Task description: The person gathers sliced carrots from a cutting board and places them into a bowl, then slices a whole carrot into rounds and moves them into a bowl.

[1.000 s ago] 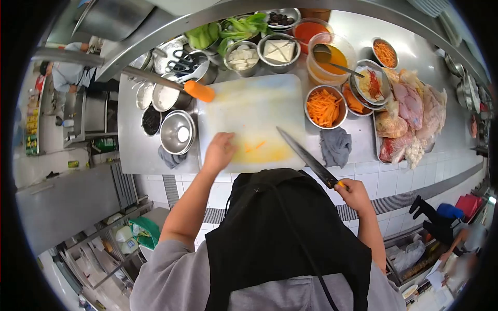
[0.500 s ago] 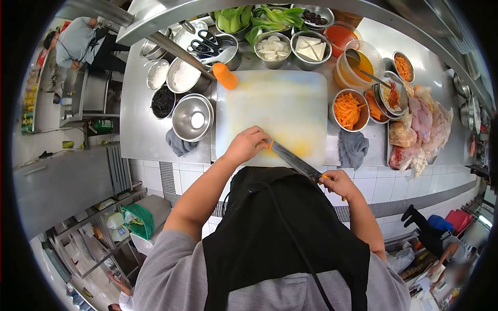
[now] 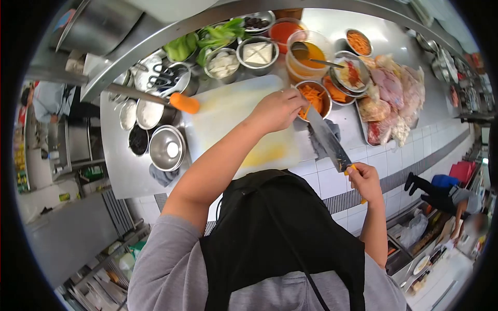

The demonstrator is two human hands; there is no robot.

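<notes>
My right hand [image 3: 365, 181] grips the yellow handle of a kitchen knife [image 3: 328, 141], its broad blade slanting up to the left. The blade's tip end lies by the near rim of a metal bowl [image 3: 329, 108] of carrot strips [image 3: 313, 95]. Against the bowl's left side is my left hand [image 3: 280, 110], palm down, fingers drawn together close to the blade tip. Whatever those fingers pinch is hidden. Beneath my left forearm spreads a white cutting board [image 3: 218, 116] with yellow stains. A whole peeled carrot [image 3: 184, 103] rests at its far left corner.
Nested metal bowls [image 3: 167, 149] stand left of the board. Tofu [image 3: 258, 53], greens [image 3: 220, 35] and an orange liquid tub [image 3: 307, 56] line the back. Bagged raw meat [image 3: 389, 88] fills a tray at right. A metal shelf edge [image 3: 171, 49] crosses overhead. Other people are farther off.
My left hand has gone from the board's near edge to the carrot strip bowl. The knife has moved right and up along with it, off the board. The view has turned.
</notes>
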